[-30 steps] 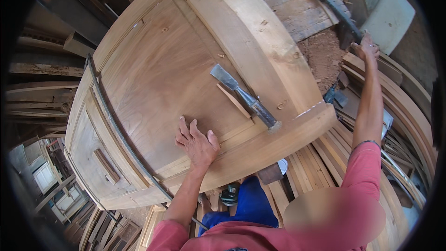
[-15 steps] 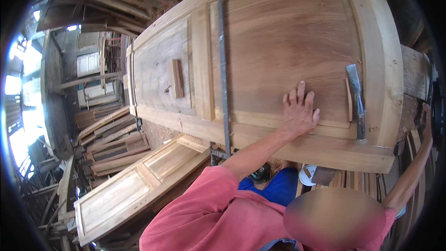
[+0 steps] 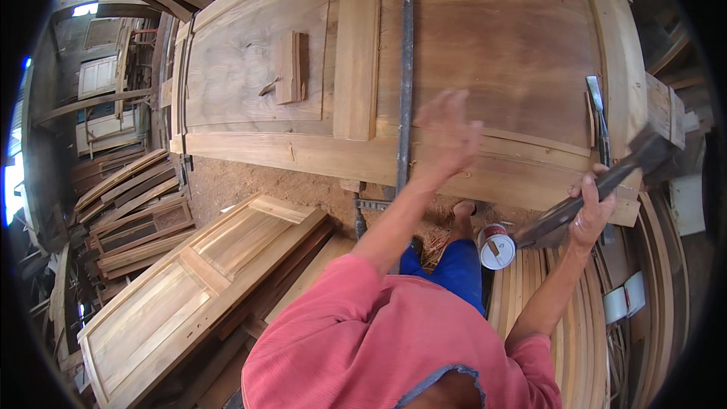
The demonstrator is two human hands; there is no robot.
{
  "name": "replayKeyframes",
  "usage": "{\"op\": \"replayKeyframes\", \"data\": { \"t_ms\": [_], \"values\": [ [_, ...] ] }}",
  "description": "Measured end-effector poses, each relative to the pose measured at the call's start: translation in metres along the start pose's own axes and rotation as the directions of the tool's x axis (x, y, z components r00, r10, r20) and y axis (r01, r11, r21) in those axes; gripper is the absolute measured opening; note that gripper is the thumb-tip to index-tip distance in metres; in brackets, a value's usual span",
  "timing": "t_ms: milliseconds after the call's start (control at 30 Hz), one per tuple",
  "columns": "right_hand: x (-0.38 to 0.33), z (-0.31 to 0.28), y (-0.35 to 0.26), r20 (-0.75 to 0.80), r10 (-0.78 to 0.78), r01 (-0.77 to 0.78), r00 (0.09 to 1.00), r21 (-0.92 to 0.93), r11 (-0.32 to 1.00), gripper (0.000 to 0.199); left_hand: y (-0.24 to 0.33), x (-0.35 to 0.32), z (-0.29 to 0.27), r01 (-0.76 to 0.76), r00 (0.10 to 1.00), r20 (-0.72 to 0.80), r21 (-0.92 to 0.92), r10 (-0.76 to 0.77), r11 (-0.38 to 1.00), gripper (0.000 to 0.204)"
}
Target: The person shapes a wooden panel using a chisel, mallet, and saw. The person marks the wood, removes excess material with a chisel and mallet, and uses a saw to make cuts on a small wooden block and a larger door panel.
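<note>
A wooden panel door (image 3: 485, 53) lies flat in front of me, with a metal bar clamp (image 3: 407, 68) across it. My left hand (image 3: 452, 136) hangs over its near rail, somewhat blurred, fingers apart and nothing in them. In my right hand (image 3: 593, 212) is a hammer (image 3: 564, 212), gripped by its wooden handle. Its dark, blurred head is up at the door's right end. Just beyond, a chisel (image 3: 598, 106) lies on the door, partly hidden low down, beside a thin wood strip (image 3: 590, 121). A small wood block (image 3: 288, 68) rests on the left panel.
To the left below, a smaller panel door (image 3: 204, 273) lies over stacked timber. A round can (image 3: 497, 248) stands by my leg, next to long wooden strips (image 3: 560, 295). Stacked boards (image 3: 144, 212) lie farther left. The bar clamp's lower end (image 3: 371, 204) sticks out past the door's near edge.
My left hand has lifted off the door panel and moved left. My right hand, out at the far right before, has come in toward the door with the hammer. The view has shifted.
</note>
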State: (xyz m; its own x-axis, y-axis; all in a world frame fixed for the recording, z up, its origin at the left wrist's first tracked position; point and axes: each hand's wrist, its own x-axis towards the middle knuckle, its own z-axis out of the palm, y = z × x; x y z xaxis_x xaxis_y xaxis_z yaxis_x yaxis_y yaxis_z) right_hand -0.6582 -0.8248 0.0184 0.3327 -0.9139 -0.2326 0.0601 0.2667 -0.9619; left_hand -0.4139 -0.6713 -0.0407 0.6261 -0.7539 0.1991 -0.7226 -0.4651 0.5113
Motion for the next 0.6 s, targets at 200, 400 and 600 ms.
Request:
{"op": "replayKeyframes", "data": {
  "t_ms": [200, 400, 600],
  "values": [
    [-0.095, 0.081, 0.045, -0.008, 0.212, -0.186, 0.977, -0.516, 0.837, 0.022, -0.173, -0.114, -0.113, 0.359, 0.914, 0.035, 0.391, -0.403, 0.847, 0.061],
    [-0.146, 0.116, 0.120, -0.002, 0.120, -0.066, 0.993, -0.847, 0.527, 0.037, -0.213, -0.134, -0.148, 0.099, 0.960, 0.227, 0.277, -0.165, 0.956, 0.059],
    [-0.150, 0.139, 0.148, -0.103, 0.145, -0.156, 0.984, -0.892, 0.424, 0.045, -0.222, -0.123, -0.163, 0.019, 0.954, 0.285, 0.248, -0.091, 0.969, 0.057]
  ]
}}
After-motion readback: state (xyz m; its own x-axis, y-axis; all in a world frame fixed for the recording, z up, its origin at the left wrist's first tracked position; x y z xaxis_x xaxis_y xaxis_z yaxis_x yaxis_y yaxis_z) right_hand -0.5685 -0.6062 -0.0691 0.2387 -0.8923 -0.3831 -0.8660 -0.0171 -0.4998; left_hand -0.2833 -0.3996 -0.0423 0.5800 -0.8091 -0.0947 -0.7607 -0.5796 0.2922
